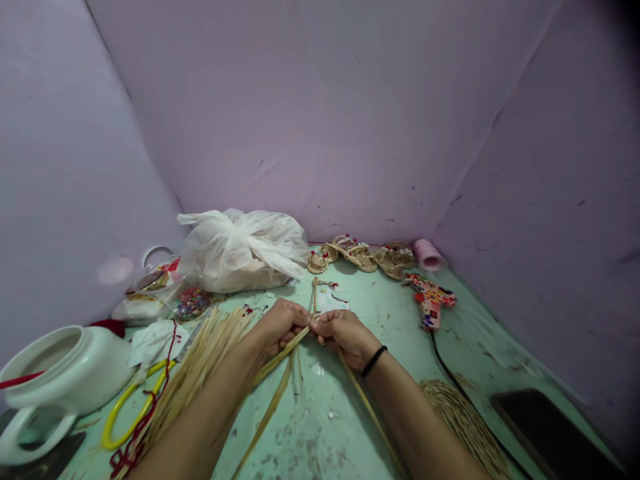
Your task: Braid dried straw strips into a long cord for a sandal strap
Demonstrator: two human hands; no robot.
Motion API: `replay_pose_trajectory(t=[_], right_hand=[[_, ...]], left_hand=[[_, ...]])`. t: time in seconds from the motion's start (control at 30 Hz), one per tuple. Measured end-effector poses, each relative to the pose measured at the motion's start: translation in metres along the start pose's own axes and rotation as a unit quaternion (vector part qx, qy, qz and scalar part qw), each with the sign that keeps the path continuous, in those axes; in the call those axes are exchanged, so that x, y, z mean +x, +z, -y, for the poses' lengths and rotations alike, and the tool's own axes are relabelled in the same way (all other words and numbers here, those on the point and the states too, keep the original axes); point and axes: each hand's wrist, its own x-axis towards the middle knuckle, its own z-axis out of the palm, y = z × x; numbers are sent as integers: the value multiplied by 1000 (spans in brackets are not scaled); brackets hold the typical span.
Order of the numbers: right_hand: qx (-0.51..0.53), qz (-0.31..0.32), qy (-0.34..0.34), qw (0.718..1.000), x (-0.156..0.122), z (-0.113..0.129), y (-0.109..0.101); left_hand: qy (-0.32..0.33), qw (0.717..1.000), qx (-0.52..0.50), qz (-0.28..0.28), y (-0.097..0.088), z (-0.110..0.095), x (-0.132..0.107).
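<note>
At the middle of the green table my left hand and my right hand meet, fingertips pinched round dry straw strips. A short finished braid runs away from the fingertips toward the back. Loose straw strips trail from my hands toward me, one under each forearm and others between. Both hands are closed; the exact crossing of the strips is hidden by the fingers. A bundle of flat straw strips lies beside my left forearm.
On the left are a white pitcher, yellow-handled scissors, red yarn and a tied plastic bag. Small woven sandals and a pink thread spool line the back. Rightward lie a patterned glue gun, coiled straw braid and phone.
</note>
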Motion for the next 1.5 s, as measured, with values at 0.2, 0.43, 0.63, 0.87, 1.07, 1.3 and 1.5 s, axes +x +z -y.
replay_pose_trajectory(t=[0.2, 0.43, 0.63, 0.87, 1.07, 1.3, 1.5], right_hand=[[-55, -19, -35, 998, 3, -4, -4], [-55, 4, -57, 997, 5, -5, -7], [-72, 47, -82, 993, -2, 1, -8], [-35, 13, -25, 999, 1, -2, -7], [-71, -32, -34, 996, 7, -6, -8], [-109, -28, -87, 990, 12, -10, -9], [-63, 13, -86, 994, 11, -11, -11]], left_hand=[[14, 999, 26, 18, -3, 2, -1], [19, 996, 54, -62, 5, 2, 3], [57, 991, 105, -66, 3, 1, 2], [50, 993, 88, -69, 2, 4, 5], [31, 996, 76, -31, -3, 6, 4], [13, 998, 60, 33, -15, 8, 6], [-6, 999, 41, 32, -11, 5, 6]])
